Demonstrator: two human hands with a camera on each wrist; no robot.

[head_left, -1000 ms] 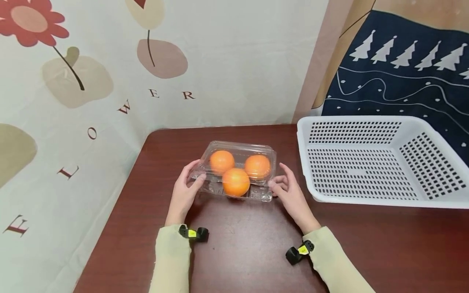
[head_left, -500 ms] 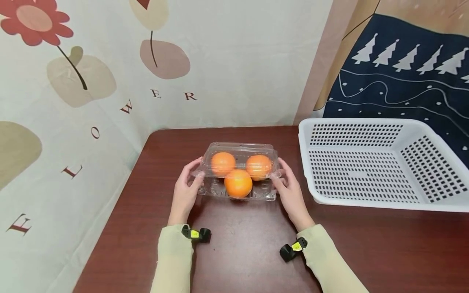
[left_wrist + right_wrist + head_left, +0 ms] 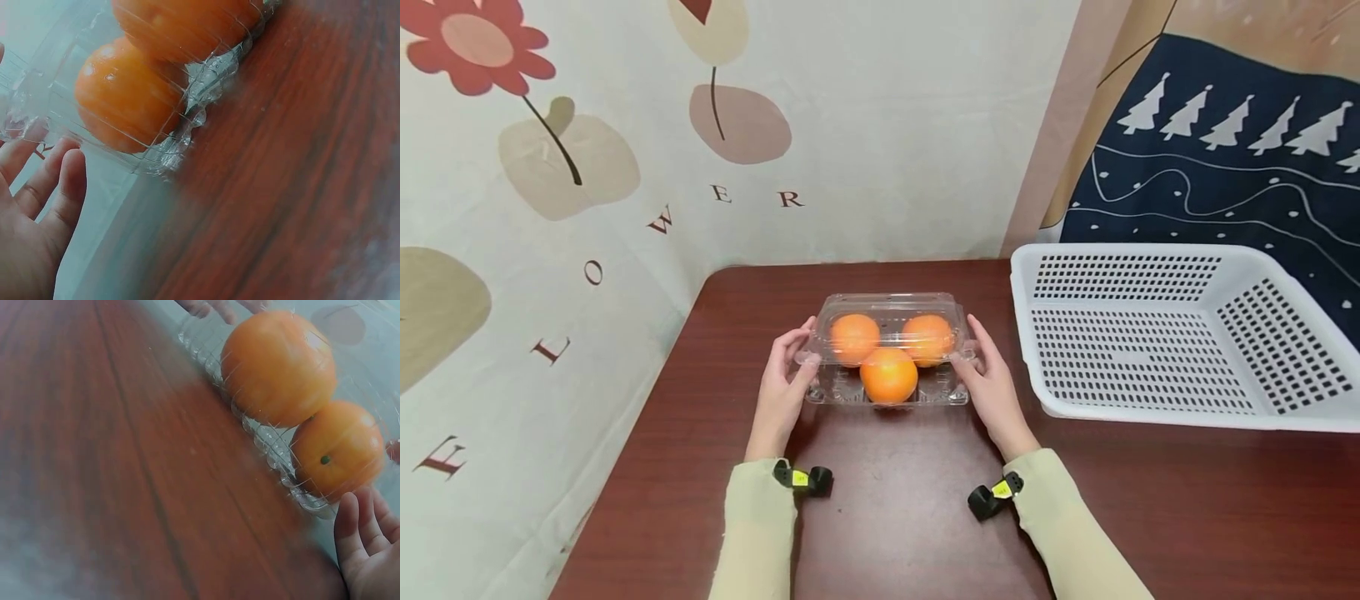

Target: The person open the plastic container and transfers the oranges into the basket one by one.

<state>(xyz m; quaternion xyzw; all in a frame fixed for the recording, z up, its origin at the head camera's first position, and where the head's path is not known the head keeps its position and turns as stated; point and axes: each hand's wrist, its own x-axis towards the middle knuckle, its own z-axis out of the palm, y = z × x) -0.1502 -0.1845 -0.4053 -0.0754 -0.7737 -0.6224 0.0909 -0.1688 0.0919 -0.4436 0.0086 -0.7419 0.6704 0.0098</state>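
Observation:
A clear plastic clamshell fruit box (image 3: pixel 938 390) stands on the table in the head view, with three oranges inside. One orange (image 3: pixel 889 377) sits at the front, and the other two lie behind it under the lid (image 3: pixel 891 305). The lid's front edge stands raised above the base. My left hand (image 3: pixel 777 400) grips the lid at its left side, thumb in front and fingers behind. At the right side my right hand (image 3: pixel 996 398) pinches the lid likewise. Both wrist views show fingers (image 3: pixel 70 187) beside the box wall, partly cut off by the frame.
A white perforated plastic basket (image 3: pixel 1120 354) stands to the right of the box on the dark red wooden table (image 3: pixel 880 500). Behind is a printed cloth (image 3: pixel 887 150) with flowers and letters. A navy cloth with white trees (image 3: pixel 1225 183) hangs behind the basket.
My right hand has moved in from the front right corner to grip the lid's side. The box has turned slightly and now sits squarer. My left hand has kept its hold.

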